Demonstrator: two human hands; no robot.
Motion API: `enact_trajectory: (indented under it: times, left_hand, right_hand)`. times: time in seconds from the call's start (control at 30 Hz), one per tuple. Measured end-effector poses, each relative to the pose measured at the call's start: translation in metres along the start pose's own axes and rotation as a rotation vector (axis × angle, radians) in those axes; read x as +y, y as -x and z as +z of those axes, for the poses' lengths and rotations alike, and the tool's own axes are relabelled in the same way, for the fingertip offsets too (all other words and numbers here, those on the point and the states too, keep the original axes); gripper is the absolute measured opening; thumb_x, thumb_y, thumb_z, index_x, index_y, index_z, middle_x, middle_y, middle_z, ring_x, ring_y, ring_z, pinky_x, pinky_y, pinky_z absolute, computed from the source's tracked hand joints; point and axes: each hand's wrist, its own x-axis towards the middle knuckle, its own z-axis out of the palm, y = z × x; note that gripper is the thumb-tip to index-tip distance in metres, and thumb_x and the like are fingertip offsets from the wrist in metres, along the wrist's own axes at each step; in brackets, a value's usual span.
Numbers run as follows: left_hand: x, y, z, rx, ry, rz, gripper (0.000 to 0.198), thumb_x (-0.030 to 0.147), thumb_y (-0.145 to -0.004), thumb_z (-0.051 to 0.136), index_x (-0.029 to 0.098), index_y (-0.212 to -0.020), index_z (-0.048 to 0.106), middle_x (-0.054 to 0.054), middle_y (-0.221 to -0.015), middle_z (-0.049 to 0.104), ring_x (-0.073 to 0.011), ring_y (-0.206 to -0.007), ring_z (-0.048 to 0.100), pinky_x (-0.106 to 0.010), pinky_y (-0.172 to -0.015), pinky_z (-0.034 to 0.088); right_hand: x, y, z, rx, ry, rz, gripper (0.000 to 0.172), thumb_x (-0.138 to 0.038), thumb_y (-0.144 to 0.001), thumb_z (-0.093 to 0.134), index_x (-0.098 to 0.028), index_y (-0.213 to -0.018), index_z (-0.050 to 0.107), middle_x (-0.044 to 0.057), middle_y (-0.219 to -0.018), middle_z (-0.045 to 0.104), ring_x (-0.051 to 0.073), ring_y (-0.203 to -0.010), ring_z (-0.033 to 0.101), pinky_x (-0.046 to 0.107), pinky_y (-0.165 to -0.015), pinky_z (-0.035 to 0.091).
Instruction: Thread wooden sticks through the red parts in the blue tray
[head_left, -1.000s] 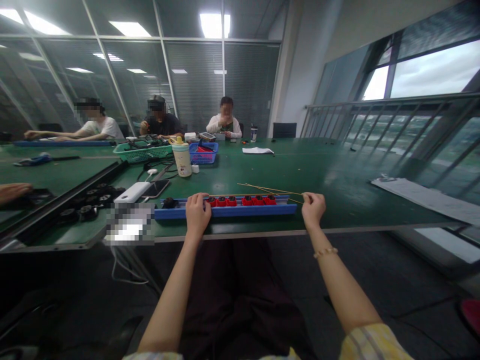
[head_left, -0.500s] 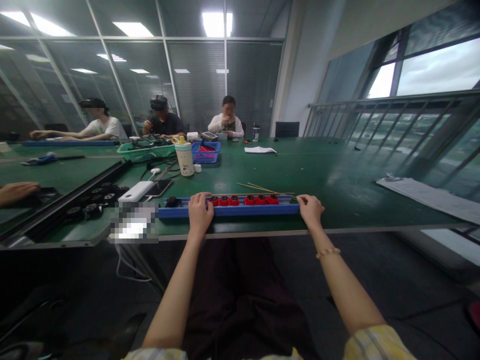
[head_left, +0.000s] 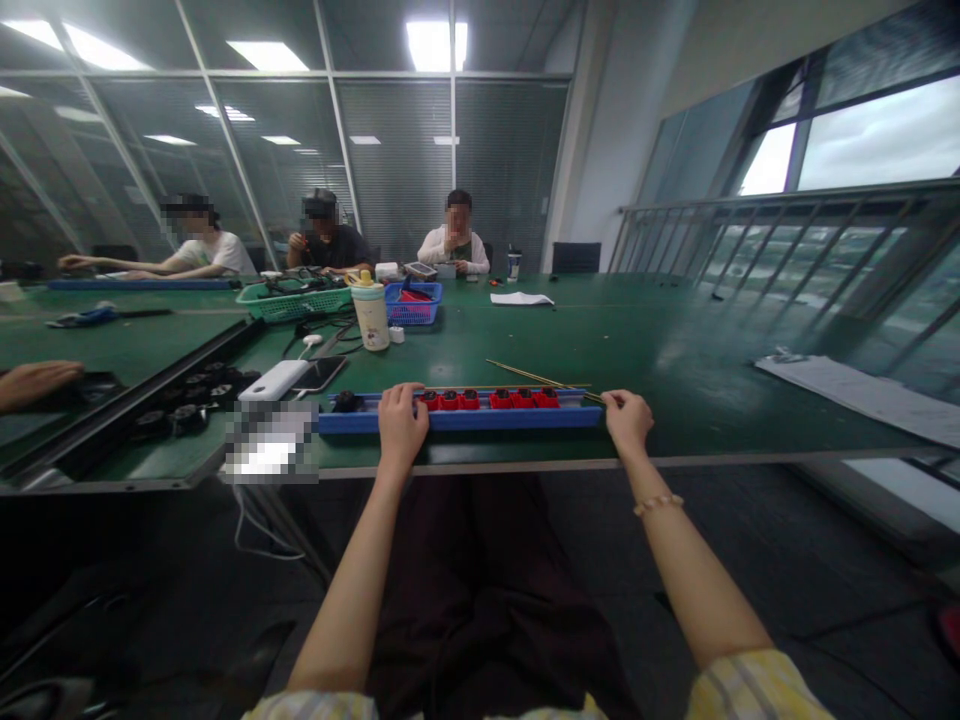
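A long blue channel-shaped tray lies along the near table edge. Several red blocks with dark tops sit in a row inside it, and a black round part is at its left end. My left hand is closed over the tray, left of the red blocks; what its fingertips touch is hidden. Just past the right end, my right hand pinches the near ends of thin straw-coloured sticks, which slant away behind the tray. Another thin stick runs along the tray's far side.
To the left are a white power bank, a phone, black parts and a black rail. A cup, green basket and blue basket stand beyond. Papers lie right. Several people sit around.
My right hand has shifted slightly right, away from the tray's end, and the slanted sticks have slid with it. My left hand and the tray stay nearly in place.
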Motion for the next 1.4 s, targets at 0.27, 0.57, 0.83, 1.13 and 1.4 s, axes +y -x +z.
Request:
enact_trajectory:
  times: [0.27,0.57,0.83,1.13,1.4]
  left_hand:
    - [0.0006,-0.0002,-0.0013,-0.003,0.006,0.002,0.023,0.017,-0.087,0.045,0.02,-0.103,0.062,-0.008,-0.105,0.065,-0.0273,-0.102,0.055,-0.043,-0.094,0.044]
    - [0.0002,-0.0002,-0.0007,0.003,0.015,0.004,0.023,0.017,-0.087,0.045,0.02,-0.103,0.062,-0.009,-0.105,0.065,-0.0273,-0.103,0.055,-0.043,-0.094,0.044]
    - [-0.0013,-0.0007,0.0,-0.004,0.002,0.001,0.023,0.017,-0.086,0.046,0.021,-0.102,0.062,-0.009,-0.104,0.065,-0.0281,-0.103,0.056,-0.043,-0.094,0.044]
    - [-0.0015,0.0002,-0.0002,0.001,0.008,0.007,0.023,0.017,-0.087,0.046,0.021,-0.103,0.062,-0.008,-0.104,0.065,-0.028,-0.103,0.055,-0.043,-0.094,0.044]
    - [0.0,-0.0003,-0.0007,0.0,0.015,0.002,0.023,0.017,-0.087,0.045,0.021,-0.103,0.062,-0.009,-0.105,0.065,-0.0273,-0.103,0.055,-0.043,-0.095,0.044]
  right_hand:
    - [-0.0023,0.0034,0.0027,-0.139,0.146,-0.019,0.022,-0.032,-0.083,0.054,-0.022,-0.083,0.074,0.009,-0.087,0.068,0.025,-0.089,0.051,0.047,-0.087,0.026]
    - [-0.0027,0.0049,0.0022,-0.112,0.213,0.04,0.019,-0.027,-0.081,0.057,-0.024,-0.091,0.072,0.01,-0.097,0.066,0.029,-0.097,0.053,0.05,-0.088,0.027]
    - [-0.0022,0.0086,0.0025,-0.074,0.238,0.031,0.022,-0.029,-0.086,0.056,-0.023,-0.107,0.059,0.011,-0.098,0.063,0.032,-0.104,0.051,0.056,-0.091,0.027]
    - [-0.0072,0.0093,-0.0014,-0.14,0.292,0.028,0.024,-0.019,-0.084,0.049,-0.025,-0.088,0.073,0.012,-0.1,0.059,0.033,-0.104,0.049,0.057,-0.088,0.029]
    - [-0.0072,0.0096,-0.0014,-0.152,0.308,-0.01,0.027,-0.022,-0.086,0.049,-0.026,-0.09,0.075,0.013,-0.099,0.06,0.033,-0.103,0.048,0.059,-0.087,0.03]
